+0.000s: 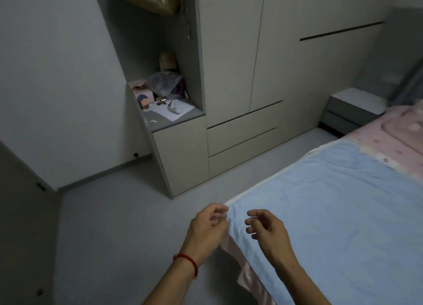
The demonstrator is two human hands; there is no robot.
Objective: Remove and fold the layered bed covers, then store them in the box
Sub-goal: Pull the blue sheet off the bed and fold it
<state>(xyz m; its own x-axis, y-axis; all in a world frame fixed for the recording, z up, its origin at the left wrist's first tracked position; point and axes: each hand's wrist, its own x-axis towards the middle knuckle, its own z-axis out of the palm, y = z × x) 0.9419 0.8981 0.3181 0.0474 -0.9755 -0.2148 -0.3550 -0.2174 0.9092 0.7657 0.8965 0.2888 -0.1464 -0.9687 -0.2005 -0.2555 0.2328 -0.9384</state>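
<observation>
A light blue cover [332, 208] lies flat on the bed at the right, its near left corner just in front of me. Under it a pink cover [398, 133] shows at the head end, and a pink edge [247, 277] hangs down the bed's side. My left hand [207, 227], with a red string on its wrist, is at the blue cover's corner, fingers curled close to the edge; whether it touches the cloth is unclear. My right hand [266, 227] hovers over the blue cover beside the corner, fingers apart and holding nothing. No box is in view.
A tall grey wardrobe [231, 76] with drawers lines the far wall. An open niche [164, 94] on its left holds clutter and papers. A grey nightstand [352, 112] stands by the bed's head. Grey floor [119, 224] lies left of the bed.
</observation>
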